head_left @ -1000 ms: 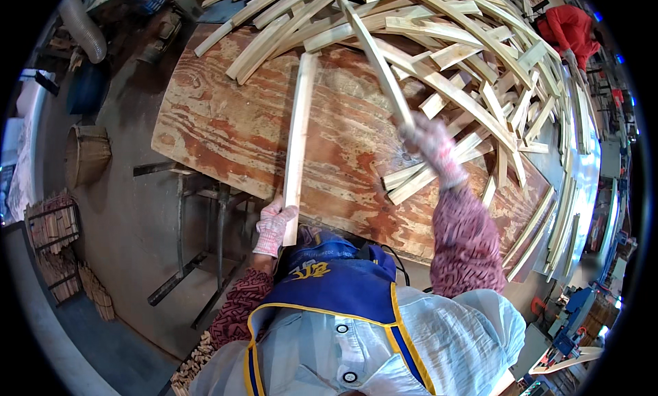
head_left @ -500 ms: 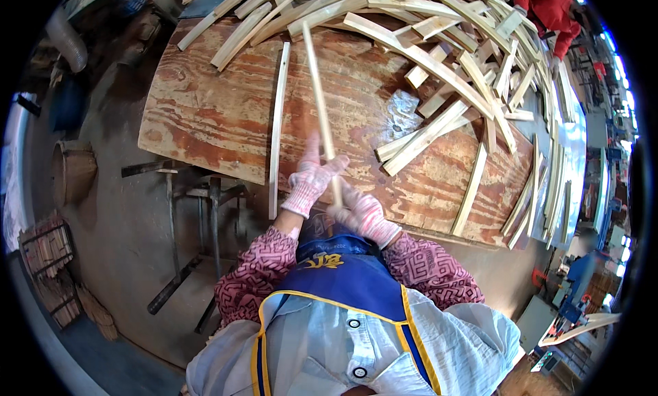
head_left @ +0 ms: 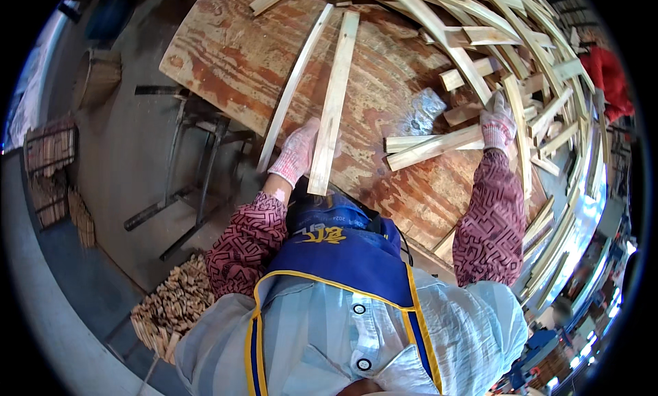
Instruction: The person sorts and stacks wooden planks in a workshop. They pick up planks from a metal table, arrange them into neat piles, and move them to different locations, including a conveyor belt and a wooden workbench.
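My left hand (head_left: 298, 150), in a pink and white knit glove, is closed around the lower part of a pale, flat wooden strip (head_left: 336, 98). That strip tilts upward over the worn plywood tabletop (head_left: 384, 74). To its left lies a slimmer wooden strip (head_left: 296, 86), apart from the one I hold. My right hand (head_left: 499, 125), gloved alike, reaches into the wood pile on the right. Its fingers stretch forward at the near end of a long curved wooden strip (head_left: 449, 46); they look apart, and the fingertips are partly lost among the pieces.
Crossed wooden strips (head_left: 538, 67) heap along the table's far and right sides. A clear plastic-looking patch (head_left: 426, 110) lies mid-table. Black metal legs (head_left: 205, 152) stand left of the table; a pile of offcuts (head_left: 171, 307) sits lower left. A person in red (head_left: 606, 84) is beyond the pile.
My right hand has let go of the held strip and moved right to the pile. The left hand keeps the strip, now turned with its broad face up. The view has swung right.
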A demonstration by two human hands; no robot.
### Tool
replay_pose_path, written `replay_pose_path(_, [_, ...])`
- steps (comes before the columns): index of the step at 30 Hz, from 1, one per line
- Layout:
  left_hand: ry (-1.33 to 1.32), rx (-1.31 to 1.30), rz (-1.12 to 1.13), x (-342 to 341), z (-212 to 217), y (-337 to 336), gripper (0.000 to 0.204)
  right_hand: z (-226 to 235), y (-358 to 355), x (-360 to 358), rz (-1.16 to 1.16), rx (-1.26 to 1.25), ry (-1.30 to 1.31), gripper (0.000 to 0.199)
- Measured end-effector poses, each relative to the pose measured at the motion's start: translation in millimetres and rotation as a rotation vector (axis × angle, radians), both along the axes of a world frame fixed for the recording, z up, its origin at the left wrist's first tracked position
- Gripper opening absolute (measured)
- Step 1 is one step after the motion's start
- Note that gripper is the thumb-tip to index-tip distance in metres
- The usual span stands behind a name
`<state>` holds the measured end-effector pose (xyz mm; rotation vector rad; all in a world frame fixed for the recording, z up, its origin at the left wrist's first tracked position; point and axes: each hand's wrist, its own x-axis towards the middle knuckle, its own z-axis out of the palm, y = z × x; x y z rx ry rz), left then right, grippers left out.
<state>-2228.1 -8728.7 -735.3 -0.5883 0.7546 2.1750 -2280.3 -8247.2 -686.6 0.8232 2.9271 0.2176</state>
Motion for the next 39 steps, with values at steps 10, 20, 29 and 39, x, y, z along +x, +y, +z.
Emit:
replay_pose_path(10, [0.465, -0.87, -0.033, 17.5, 41.2, -21.8, 0.04, -27.4, -215.2, 77.7, -0.445, -2.334, 0.466, 0.026])
replay_pose_path(20, [0.534, -1.987, -0.601, -21.2, -13.8, -181.9, 0.055, -60.4, -290.8, 99.1, -0.341, -1.957, 0.116, 0.025])
replay_pose_path(29, [1.118, -1.915, -0.369, -13.1, -41.2, -83.7, 0.067, -96.5, -351.7, 56.3, -0.185, -1.635, 0.023, 0.037])
replay_pose_path(39, [0.067, -0.17, -0.117, -21.0, 36.7, -14.3, 0.114, -2.9, -181.7, -58.0, 0.068, -1.72, 0.738, 0.039])
